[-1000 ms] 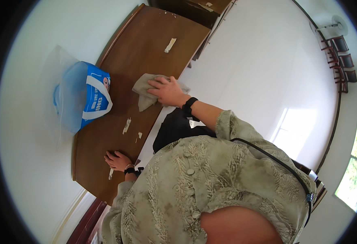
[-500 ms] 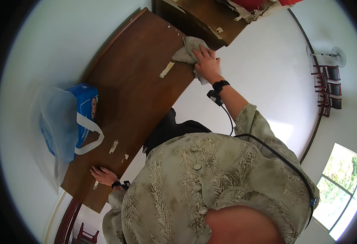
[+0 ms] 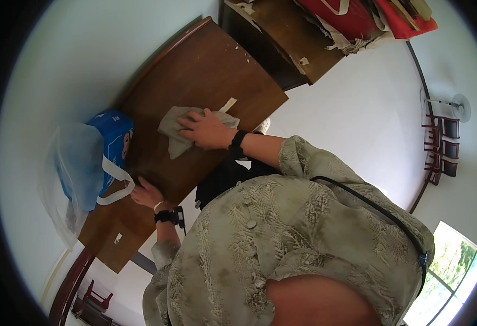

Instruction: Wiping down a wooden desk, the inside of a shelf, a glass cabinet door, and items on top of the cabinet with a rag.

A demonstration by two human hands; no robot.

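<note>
Well, the two hands are apart at the desk [image 3: 217,60]. Under the right hand [image 3: 211,131] lies a grey cloth [image 3: 174,135], spread on the brown top near the front edge; the fingers are splayed over it rather than curled round it. A pale strip [image 3: 228,104] sits just beside the cloth. The left hand [image 3: 147,194] is over by the white handle [image 3: 120,194] of a blue bag [image 3: 113,127] (whether it grips the handle, I can't tell from where I stand). See-through plastic [image 3: 67,179] hangs about that bag, against the wall side. Past the desk's far end, a red bag [image 3: 352,22] rests on another brown desk [image 3: 282,35], and chairs [image 3: 448,146] line the wall.
</note>
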